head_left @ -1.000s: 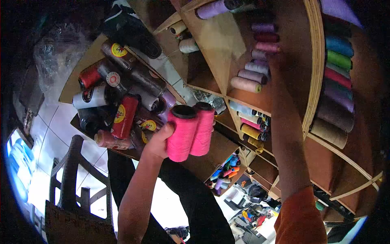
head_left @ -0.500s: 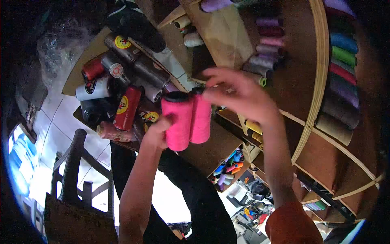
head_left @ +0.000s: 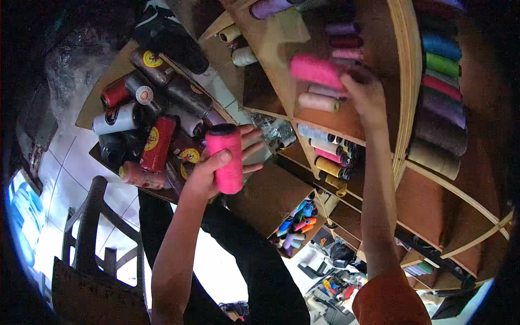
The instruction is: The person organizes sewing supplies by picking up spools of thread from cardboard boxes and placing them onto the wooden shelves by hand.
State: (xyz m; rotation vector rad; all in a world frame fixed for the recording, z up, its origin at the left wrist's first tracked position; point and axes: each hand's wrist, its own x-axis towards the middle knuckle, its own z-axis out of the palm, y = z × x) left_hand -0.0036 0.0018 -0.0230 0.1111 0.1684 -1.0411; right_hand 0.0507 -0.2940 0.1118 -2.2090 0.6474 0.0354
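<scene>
Pair's been split: half a second ago the left hand (head_left: 203, 173) had both hot-pink spools side by side, with the right hand (head_left: 369, 97) coming in over their tops. Now it's one per hand. Left has the near pink spool (head_left: 226, 165), upright with a slight tilt, black end up, thumb across the front, other fingers spread out behind it, so the grip looks light. Right has the far pink spool (head_left: 314, 72) by one end, lying roughly level over the row on the shelf (head_left: 327, 121), just above the pale spool (head_left: 318, 102). It's blurred and hides the middle of the row; can't tell if it's touching the shelf or the spools under it. Also in that row: a purple spool (head_left: 341, 28), a dark red spool (head_left: 345, 41) and a lighter pink spool (head_left: 346, 53). Net: one hot-pink spool is up at the shelf, the other is by the cardboard box (head_left: 88, 111). Box load looks unchanged: red spool (head_left: 158, 145), white spool (head_left: 116, 120) and dark ones, piled loosely, neither hand in there.
</scene>
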